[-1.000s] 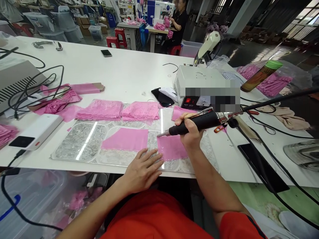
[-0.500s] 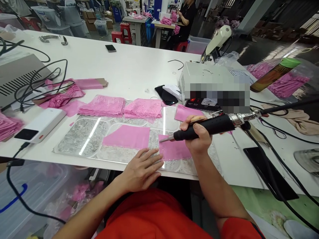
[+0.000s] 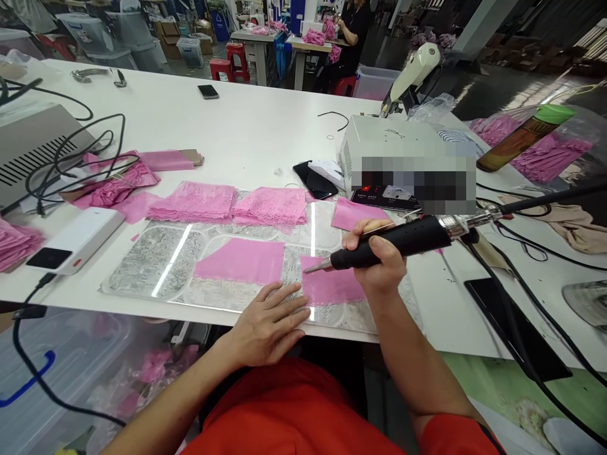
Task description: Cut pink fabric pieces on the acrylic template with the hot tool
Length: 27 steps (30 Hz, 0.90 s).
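My right hand (image 3: 382, 259) is closed around a black corded handpiece with a pointed metal tip (image 3: 391, 243). The tip points left and sits at the left edge of a pink fabric piece (image 3: 332, 287); whether it touches cannot be told. Flat, with fingers stretched, my left hand (image 3: 275, 322) lies at the table's front edge, its fingertips by that piece's lower left side. Left of it another pink piece (image 3: 244, 260) with a slanted side lies flat. Both pieces rest on a clear, grey-patterned sheet (image 3: 142, 265). My left hand holds nothing.
Behind are two pink lace stacks (image 3: 194, 201) (image 3: 271, 205) and a folded pink piece (image 3: 355, 213). A grey box (image 3: 389, 139) stands back right, a white device (image 3: 78, 240) left. Cables (image 3: 526, 303) run along the right. A co-worker (image 3: 353, 41) sits at a far table.
The handpiece's tip has shifted very slightly down along the left edge of the pink piece. My left hand stays flat in the same place.
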Each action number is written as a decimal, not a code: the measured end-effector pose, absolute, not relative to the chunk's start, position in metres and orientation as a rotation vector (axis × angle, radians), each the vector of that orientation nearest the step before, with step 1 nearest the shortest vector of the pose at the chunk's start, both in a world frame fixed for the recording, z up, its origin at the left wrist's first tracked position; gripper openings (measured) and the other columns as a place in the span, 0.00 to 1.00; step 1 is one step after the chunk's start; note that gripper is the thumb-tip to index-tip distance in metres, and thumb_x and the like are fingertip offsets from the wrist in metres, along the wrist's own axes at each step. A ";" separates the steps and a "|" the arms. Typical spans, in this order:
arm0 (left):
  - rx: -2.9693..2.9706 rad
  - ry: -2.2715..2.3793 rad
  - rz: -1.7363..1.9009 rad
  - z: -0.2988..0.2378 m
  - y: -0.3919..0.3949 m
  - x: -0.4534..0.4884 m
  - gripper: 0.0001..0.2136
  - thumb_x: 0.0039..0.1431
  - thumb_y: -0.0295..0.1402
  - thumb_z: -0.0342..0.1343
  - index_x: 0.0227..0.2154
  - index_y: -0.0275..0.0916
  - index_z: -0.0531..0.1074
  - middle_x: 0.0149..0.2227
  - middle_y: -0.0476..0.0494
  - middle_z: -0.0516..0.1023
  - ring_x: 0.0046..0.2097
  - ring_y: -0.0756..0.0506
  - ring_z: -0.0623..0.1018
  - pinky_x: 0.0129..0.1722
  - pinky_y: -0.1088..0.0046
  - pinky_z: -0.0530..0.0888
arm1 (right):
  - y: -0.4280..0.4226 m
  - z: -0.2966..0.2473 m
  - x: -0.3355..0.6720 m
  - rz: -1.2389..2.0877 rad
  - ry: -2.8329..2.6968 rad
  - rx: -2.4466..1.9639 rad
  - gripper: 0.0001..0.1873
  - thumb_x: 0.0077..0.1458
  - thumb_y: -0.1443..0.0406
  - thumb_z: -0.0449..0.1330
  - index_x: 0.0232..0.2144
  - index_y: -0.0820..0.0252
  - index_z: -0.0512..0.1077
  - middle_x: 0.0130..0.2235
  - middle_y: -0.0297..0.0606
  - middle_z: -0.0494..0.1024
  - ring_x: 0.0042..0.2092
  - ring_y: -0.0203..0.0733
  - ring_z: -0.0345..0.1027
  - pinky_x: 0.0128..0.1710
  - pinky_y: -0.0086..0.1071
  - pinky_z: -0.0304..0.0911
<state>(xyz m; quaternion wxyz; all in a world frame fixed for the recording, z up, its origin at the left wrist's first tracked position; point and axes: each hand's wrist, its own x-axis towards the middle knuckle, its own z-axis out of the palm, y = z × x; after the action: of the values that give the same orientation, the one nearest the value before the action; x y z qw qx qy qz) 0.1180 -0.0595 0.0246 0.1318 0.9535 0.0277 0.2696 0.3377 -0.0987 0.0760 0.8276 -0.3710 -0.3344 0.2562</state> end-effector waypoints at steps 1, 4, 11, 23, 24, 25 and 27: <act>2.763 0.081 0.784 0.025 -0.060 0.118 0.13 0.63 0.31 0.54 0.50 0.39 0.71 0.52 0.43 0.78 0.60 0.39 0.71 0.58 0.58 0.64 | -0.100 0.076 0.339 0.565 -0.718 -0.783 0.05 0.42 0.64 0.60 0.26 0.58 0.70 0.28 0.31 0.70 0.23 0.31 0.64 0.26 0.32 0.63; 2.753 0.078 0.789 0.024 -0.060 0.118 0.14 0.62 0.30 0.54 0.50 0.38 0.71 0.52 0.43 0.78 0.60 0.39 0.70 0.58 0.58 0.64 | -0.104 0.076 0.340 0.621 -0.736 -0.792 0.07 0.41 0.62 0.60 0.26 0.57 0.69 0.28 0.31 0.70 0.22 0.32 0.64 0.25 0.32 0.63; 2.729 0.070 0.809 0.022 -0.059 0.118 0.13 0.63 0.30 0.54 0.51 0.38 0.71 0.52 0.42 0.78 0.61 0.38 0.69 0.58 0.57 0.64 | -0.104 0.074 0.340 0.665 -0.784 -0.754 0.07 0.42 0.62 0.61 0.27 0.56 0.71 0.28 0.31 0.72 0.22 0.32 0.64 0.23 0.31 0.63; 2.744 0.093 0.798 0.024 -0.060 0.119 0.14 0.63 0.30 0.53 0.51 0.39 0.71 0.51 0.42 0.78 0.61 0.39 0.69 0.58 0.58 0.64 | -0.102 0.073 0.338 0.696 -0.827 -0.721 0.06 0.43 0.63 0.62 0.27 0.57 0.70 0.27 0.30 0.72 0.22 0.31 0.65 0.23 0.30 0.63; 2.749 0.092 0.795 0.024 -0.060 0.118 0.14 0.63 0.30 0.53 0.51 0.39 0.71 0.51 0.42 0.78 0.61 0.39 0.69 0.58 0.58 0.64 | -0.102 0.074 0.338 0.694 -0.828 -0.724 0.06 0.43 0.63 0.61 0.27 0.57 0.70 0.27 0.30 0.72 0.22 0.32 0.65 0.23 0.30 0.63; 2.754 0.089 0.794 0.024 -0.059 0.118 0.14 0.63 0.30 0.53 0.51 0.39 0.71 0.51 0.42 0.78 0.61 0.39 0.70 0.58 0.57 0.64 | -0.103 0.075 0.339 0.684 -0.825 -0.733 0.06 0.43 0.63 0.61 0.27 0.58 0.70 0.27 0.30 0.71 0.22 0.31 0.65 0.23 0.30 0.63; 2.760 0.081 0.798 0.024 -0.059 0.118 0.14 0.63 0.30 0.53 0.51 0.39 0.71 0.51 0.42 0.78 0.61 0.39 0.70 0.59 0.57 0.64 | -0.105 0.080 0.344 0.628 -0.806 -0.762 0.06 0.42 0.64 0.60 0.27 0.58 0.69 0.28 0.30 0.71 0.22 0.31 0.65 0.23 0.30 0.63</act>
<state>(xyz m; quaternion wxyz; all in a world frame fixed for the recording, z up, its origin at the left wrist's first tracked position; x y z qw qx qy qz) 0.1178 -0.0590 0.0236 0.1334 0.9517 0.0281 0.2752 0.3437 -0.1054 0.0798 0.8037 -0.3559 -0.3762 0.2930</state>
